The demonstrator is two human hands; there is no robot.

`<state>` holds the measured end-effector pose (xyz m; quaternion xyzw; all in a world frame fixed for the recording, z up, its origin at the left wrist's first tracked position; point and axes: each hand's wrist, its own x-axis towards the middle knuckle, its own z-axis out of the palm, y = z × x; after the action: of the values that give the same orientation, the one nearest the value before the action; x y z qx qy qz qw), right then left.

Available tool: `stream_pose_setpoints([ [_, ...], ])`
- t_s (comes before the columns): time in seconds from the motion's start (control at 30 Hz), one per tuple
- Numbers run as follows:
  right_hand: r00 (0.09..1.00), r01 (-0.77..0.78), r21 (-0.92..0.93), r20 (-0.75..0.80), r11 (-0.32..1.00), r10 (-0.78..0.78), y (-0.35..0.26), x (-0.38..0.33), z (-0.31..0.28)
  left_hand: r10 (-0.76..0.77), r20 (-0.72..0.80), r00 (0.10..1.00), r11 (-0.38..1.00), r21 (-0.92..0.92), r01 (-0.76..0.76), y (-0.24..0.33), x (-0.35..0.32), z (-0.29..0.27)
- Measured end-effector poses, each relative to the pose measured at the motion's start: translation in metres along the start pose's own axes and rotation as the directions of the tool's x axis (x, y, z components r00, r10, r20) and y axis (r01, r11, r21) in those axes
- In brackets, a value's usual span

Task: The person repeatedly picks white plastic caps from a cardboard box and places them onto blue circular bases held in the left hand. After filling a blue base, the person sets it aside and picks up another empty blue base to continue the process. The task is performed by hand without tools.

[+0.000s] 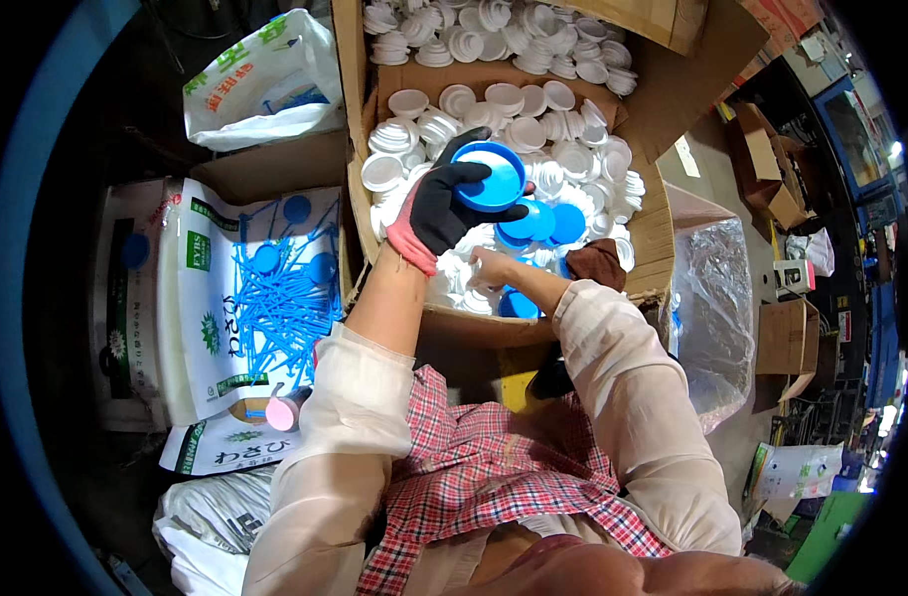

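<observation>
Grasping a blue round lid at its rim in the left grip, clad in a black-and-pink glove, with the pale inside facing up. Holding it over a cardboard box, above a heap of white round lids. Reaching low with the bare right grip, below and slightly right of the left one; cannot tell its hold, with fingertips partly hidden among the white lids. Showing loose blue lids just up and right of the right grip, with a brown cloth farther right. Left of both grips, showing thin blue plastic sticks piled on white printed sacking, near a pink round object. Well to the right of both, showing a clear plastic bag.
</observation>
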<state>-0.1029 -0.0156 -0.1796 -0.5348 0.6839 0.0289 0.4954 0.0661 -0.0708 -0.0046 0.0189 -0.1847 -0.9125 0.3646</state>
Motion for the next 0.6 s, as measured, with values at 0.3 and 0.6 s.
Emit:
stream_pose_setpoints([
  [0.3, 0.99, 0.144, 0.114, -0.027, 0.983, -0.142, 0.011, -0.026, -0.036, -0.016, 0.296, 0.955, 0.982, -0.174, 0.07, -0.002, 0.011, -0.01],
  [0.6, 0.757, 0.586, 0.806, -0.509, 0.084, -0.409, -0.007, -0.176, -0.119, 0.111, -0.119, 0.987, 0.909, 0.412, -0.052, -0.037, 0.021, -0.014],
])
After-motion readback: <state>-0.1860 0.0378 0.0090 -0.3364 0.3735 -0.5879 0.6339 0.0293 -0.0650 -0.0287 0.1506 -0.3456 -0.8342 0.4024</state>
